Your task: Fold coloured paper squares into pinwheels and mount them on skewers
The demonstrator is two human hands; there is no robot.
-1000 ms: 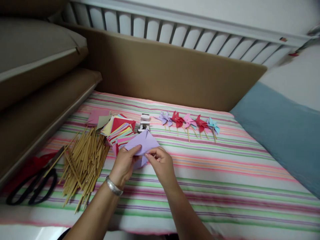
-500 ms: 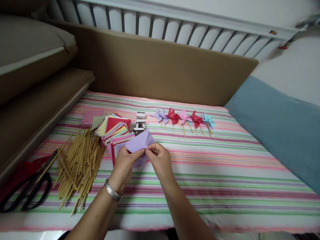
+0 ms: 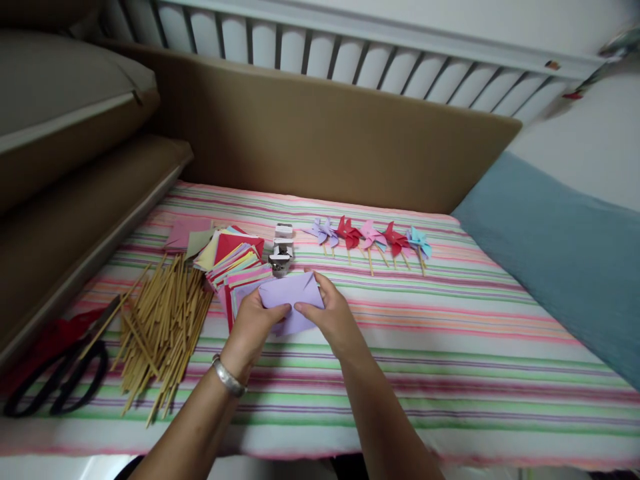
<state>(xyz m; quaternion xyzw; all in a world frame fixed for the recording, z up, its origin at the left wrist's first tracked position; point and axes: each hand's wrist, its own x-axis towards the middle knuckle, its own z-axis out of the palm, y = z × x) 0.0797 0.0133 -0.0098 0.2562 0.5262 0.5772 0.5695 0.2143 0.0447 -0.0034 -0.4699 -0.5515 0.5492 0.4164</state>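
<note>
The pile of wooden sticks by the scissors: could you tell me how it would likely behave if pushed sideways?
The wooden sticks lie loose and crisscrossed, so they would probably scatter rather than slide together. They look thin and light. The soft striped cloth would likely snag them and limit rolling.

A home bedroom, set up for paper craft: striped bedsheet (image 3: 450, 347) over a mattress, white slatted headboard (image 3: 350, 53) behind it, brown cushions (image 3: 75, 133) stacked beside that sheet.

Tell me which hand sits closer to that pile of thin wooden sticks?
The left hand. It pinches the lilac paper sheet on the side facing the pile of thin wooden sticks; the right hand grips the sheet's far side.
</note>
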